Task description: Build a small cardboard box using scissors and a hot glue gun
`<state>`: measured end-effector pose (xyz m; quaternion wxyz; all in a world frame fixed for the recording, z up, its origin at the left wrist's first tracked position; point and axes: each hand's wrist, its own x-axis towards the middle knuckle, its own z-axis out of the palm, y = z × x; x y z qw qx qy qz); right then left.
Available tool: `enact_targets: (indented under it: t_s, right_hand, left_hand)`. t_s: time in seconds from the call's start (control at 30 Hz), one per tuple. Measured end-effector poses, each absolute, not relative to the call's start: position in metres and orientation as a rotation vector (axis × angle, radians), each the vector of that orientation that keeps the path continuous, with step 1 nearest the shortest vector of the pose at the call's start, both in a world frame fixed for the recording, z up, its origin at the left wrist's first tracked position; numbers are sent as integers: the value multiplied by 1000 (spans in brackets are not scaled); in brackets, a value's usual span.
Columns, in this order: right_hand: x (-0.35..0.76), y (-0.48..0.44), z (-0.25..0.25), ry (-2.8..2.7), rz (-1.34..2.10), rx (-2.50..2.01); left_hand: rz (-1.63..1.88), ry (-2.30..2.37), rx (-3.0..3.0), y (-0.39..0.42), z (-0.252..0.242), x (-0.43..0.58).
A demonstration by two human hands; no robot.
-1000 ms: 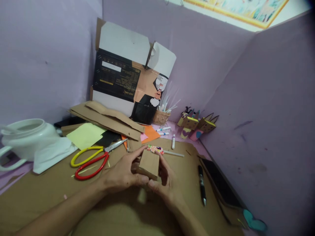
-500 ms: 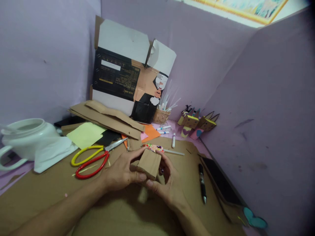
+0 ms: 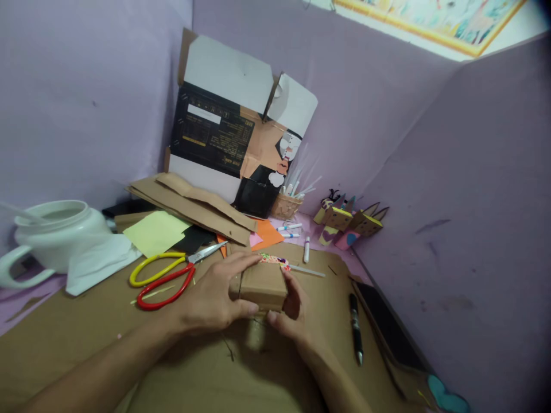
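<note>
A small brown cardboard box (image 3: pixel 263 287) is held between my two hands above the cardboard sheet. My left hand (image 3: pixel 219 295) grips its left side, with the fingers over the far top edge and the thumb at the near lower edge. On the right side, my right hand (image 3: pixel 293 312) curls round the box, its thumb at the near lower corner. Under the box shows part of a brownish rounded piece (image 3: pixel 256 334), blurred and mostly hidden. Just behind lies a colourful patterned tool (image 3: pixel 275 261) with a pale strip sticking out. Scissors (image 3: pixel 190 267) with yellow and red handles lie left of my left hand.
A white teapot-like pot (image 3: pixel 54 235) stands at far left beside yellow paper (image 3: pixel 155 232). Cardboard strips (image 3: pixel 198 206) lean near an unfolded box (image 3: pixel 215 135). A pen (image 3: pixel 356 330) and a dark phone-like slab (image 3: pixel 390 324) lie right; cardboard figures (image 3: pixel 338 218) stand behind.
The small box has turned in my hands, so its near side now faces me more squarely. Both hands still hold it. The whole view has shifted slightly.
</note>
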<state>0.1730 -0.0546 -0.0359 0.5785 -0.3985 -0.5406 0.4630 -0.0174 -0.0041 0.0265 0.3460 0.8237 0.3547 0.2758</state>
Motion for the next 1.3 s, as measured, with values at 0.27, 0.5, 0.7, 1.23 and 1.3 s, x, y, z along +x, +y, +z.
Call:
enact_targets:
  t_s: [0.27,0.5,0.7,1.23,1.3]
  right_hand:
    - [172,-66,-16,-1543,694,-1049]
    - [169,-70,-17,-1481,601,-1068]
    - [167,-70,-23,-1469,582,-1042]
    - [172,-63,-22,-1421,898,-866]
    - [172,-63,-22,-1435,880,-868]
  left_hand:
    - [760,698,2116,-4,13,-18]
    - [808,608,2050,-9,18,-15]
    - [857,609,2028,-13,17,-12]
    - [1329,752,875,11,20,-17]
    - [1238,836,790,15,22,-18]
